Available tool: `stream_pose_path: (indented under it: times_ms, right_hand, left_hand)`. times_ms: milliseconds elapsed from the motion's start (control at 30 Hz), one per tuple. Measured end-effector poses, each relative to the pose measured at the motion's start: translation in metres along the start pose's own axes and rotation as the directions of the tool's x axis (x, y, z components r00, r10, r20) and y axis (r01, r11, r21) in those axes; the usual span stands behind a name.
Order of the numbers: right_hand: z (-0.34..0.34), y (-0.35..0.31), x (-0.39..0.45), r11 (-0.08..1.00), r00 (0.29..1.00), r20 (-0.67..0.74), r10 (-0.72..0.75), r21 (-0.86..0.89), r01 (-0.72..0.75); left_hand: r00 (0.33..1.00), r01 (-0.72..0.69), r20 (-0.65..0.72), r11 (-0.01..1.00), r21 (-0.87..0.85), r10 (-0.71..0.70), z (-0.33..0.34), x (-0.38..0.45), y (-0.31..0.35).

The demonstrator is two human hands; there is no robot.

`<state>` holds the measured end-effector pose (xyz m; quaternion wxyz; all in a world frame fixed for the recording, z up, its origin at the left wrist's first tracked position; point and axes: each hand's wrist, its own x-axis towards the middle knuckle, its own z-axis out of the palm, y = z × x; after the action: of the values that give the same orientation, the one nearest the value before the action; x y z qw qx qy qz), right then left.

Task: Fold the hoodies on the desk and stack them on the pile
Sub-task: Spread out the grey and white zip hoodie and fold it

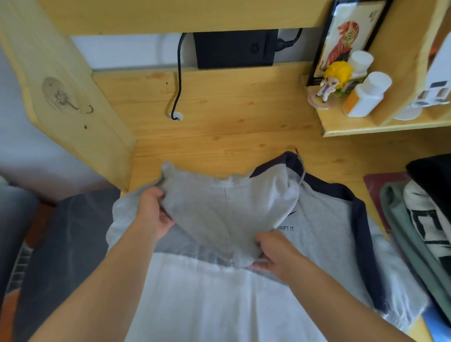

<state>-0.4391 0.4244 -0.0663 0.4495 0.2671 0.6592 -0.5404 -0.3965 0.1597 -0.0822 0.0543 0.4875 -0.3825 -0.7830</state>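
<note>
Pale pine desk (243,114), bare at its back edge. Near edge: grey cotton hoodie with navy sleeve trim (323,218), spread flat. Right hand (276,256) pinches the hood tip; left hand (154,211) grips the hood's left side. Right edge: pile of folded hoodies (425,227).
</note>
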Motion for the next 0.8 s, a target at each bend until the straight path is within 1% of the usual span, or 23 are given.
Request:
stream_pose_path:
  times_ms: [33,67,100,133,167,233,267,300,333,367,400,433,500,533,567,600,633,667,700,733,767,800]
  right_hand:
    - [-0.005,0.005,0.000,0.997,0.998,0.022,0.051,-0.064,-0.049]
    - [-0.010,0.005,0.002,0.994,0.997,0.013,0.070,-0.080,-0.069]
    - [-0.017,-0.001,0.007,0.996,0.998,-0.020,0.054,-0.070,-0.055]
    - [-0.024,-0.010,0.014,0.999,0.997,-0.075,0.011,-0.033,-0.014]
    - [-0.031,-0.021,0.022,0.999,0.988,-0.150,-0.038,0.007,0.040]
    - [-0.045,-0.046,0.040,0.985,0.945,-0.298,-0.139,0.057,0.163]
    - [-0.051,-0.058,0.049,0.974,0.924,-0.332,-0.190,0.053,0.220]
    - [-0.055,-0.068,0.055,0.964,0.911,-0.336,-0.239,0.034,0.265]
    - [-0.056,-0.075,0.060,0.954,0.909,-0.304,-0.287,-0.002,0.301]
    - [-0.057,-0.081,0.065,0.943,0.904,-0.272,-0.330,-0.059,0.327]
    - [-0.059,-0.083,0.071,0.928,0.888,-0.272,-0.372,-0.130,0.349]
    - [-0.060,-0.085,0.072,0.909,0.860,-0.300,-0.412,-0.196,0.367]
    - [-0.064,-0.084,0.072,0.888,0.813,-0.363,-0.455,-0.252,0.385]
    - [-0.067,-0.084,0.072,0.882,0.806,-0.366,-0.465,-0.276,0.383]
    - [-0.068,-0.082,0.072,0.866,0.792,-0.371,-0.486,-0.324,0.380]
    - [-0.068,-0.079,0.072,0.825,0.739,-0.396,-0.546,-0.411,0.389]
    - [-0.065,-0.074,0.071,0.728,0.623,-0.410,-0.666,-0.537,0.425]
    - [-0.057,-0.069,0.069,0.556,0.450,-0.354,-0.820,-0.679,0.479]
    - [-0.047,-0.062,0.069,0.330,0.283,-0.209,-0.936,-0.796,0.506]
    - [-0.038,-0.056,0.074,0.095,0.190,-0.003,-0.982,-0.873,0.478]
    - [-0.031,-0.052,0.080,-0.103,0.207,0.202,-0.957,-0.906,0.410]
    - [-0.030,-0.050,0.091,-0.221,0.308,0.324,-0.894,-0.919,0.327]
  left_hand:
    - [0.999,0.019,0.028,1.000,-0.010,-0.019,-0.004,0.001,-0.004]
    - [0.999,0.026,0.030,1.000,0.010,-0.027,-0.005,0.000,-0.005]
    - [1.000,0.027,0.009,0.998,0.063,-0.027,-0.004,0.002,-0.006]
    - [1.000,0.016,-0.015,0.992,0.126,-0.015,-0.004,0.007,-0.007]
    - [0.998,-0.018,-0.055,0.980,0.196,0.030,-0.001,0.010,-0.007]
    - [0.984,-0.080,-0.124,0.936,0.342,0.129,0.001,0.018,-0.009]
    - [0.981,-0.087,-0.132,0.925,0.370,0.146,0.001,0.019,-0.009]
    - [0.982,-0.092,-0.122,0.933,0.347,0.143,0.002,0.017,-0.008]
    - [0.985,-0.098,-0.105,0.949,0.301,0.135,0.001,0.016,-0.008]
    - [0.986,-0.113,-0.088,0.960,0.257,0.139,0.000,0.013,-0.008]
    - [0.985,-0.143,-0.069,0.967,0.209,0.160,0.000,0.013,-0.008]
    - [0.981,-0.173,-0.061,0.970,0.172,0.186,-0.001,0.012,-0.008]
    - [0.968,-0.226,-0.077,0.966,0.127,0.237,-0.003,0.018,-0.009]
    - [0.957,-0.257,-0.098,0.953,0.158,0.274,-0.003,0.021,-0.010]
    - [0.928,-0.306,-0.126,0.909,0.282,0.351,-0.003,0.024,-0.012]
    - [0.865,-0.358,-0.147,0.795,0.490,0.480,-0.001,0.025,-0.014]
    - [0.754,-0.399,-0.106,0.580,0.710,0.648,0.002,0.024,-0.017]
    - [0.607,-0.444,0.053,0.283,0.850,0.793,0.009,0.018,-0.020]
    - [0.479,-0.475,0.291,-0.034,0.879,0.828,0.018,0.013,-0.026]
    - [0.407,-0.489,0.519,-0.300,0.819,0.752,0.026,0.011,-0.034]
    - [0.401,-0.485,0.663,-0.468,0.739,0.632,0.029,0.015,-0.045]
    - [0.463,-0.447,0.703,-0.542,0.711,0.540,0.029,0.023,-0.054]
